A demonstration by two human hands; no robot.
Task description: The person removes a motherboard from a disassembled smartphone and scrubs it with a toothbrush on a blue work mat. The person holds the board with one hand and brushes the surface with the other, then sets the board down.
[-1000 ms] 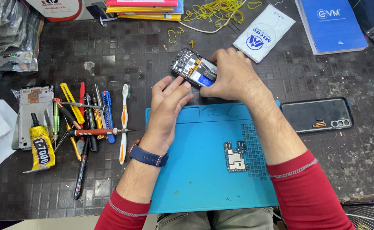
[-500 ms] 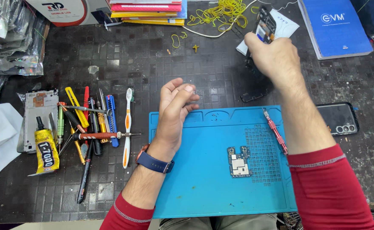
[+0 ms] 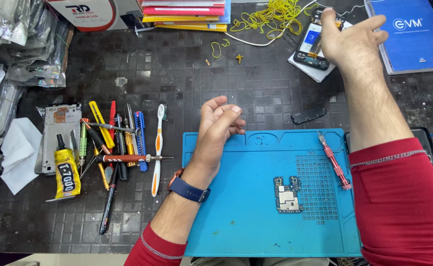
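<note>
Head view: we are setting the opened phone (image 3: 314,42) down on a white packet (image 3: 320,73) at the counter's (image 3: 177,83) far right, our right hand (image 3: 350,42) spread loosely over it. Our left hand (image 3: 220,123) is hovering empty, fingers curled, above the blue mat (image 3: 246,207). We judge it best to lower the phone flat, clear of the yellow bands (image 3: 270,17).
</note>
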